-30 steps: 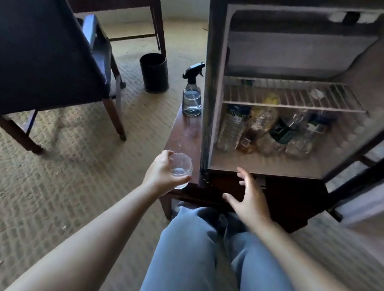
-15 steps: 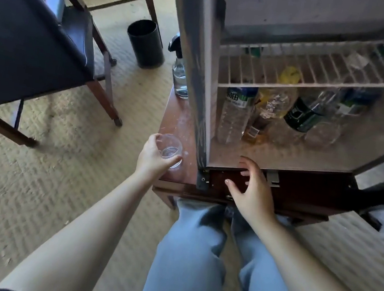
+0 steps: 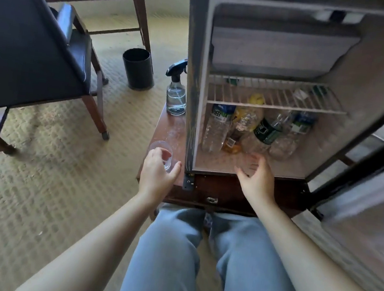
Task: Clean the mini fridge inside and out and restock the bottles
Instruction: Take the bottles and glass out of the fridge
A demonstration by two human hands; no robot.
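Bottles (image 3: 249, 131) crowd the mini fridge (image 3: 379, 72) floor, under the wire shelf (image 3: 275, 95). Right hand (image 3: 256, 178) is spread and empty, just near of them. Left hand (image 3: 156, 175) grips a glass (image 3: 164, 154). Bottles judged light, thin-walled, crushable; grasp mid-body.

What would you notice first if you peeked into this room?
The open mini fridge catches the eye first, with a huddle of bottles on its floor under the white wire shelf. Beside it, the left hand holds a small clear glass at the wooden table, with a spray bottle standing behind.
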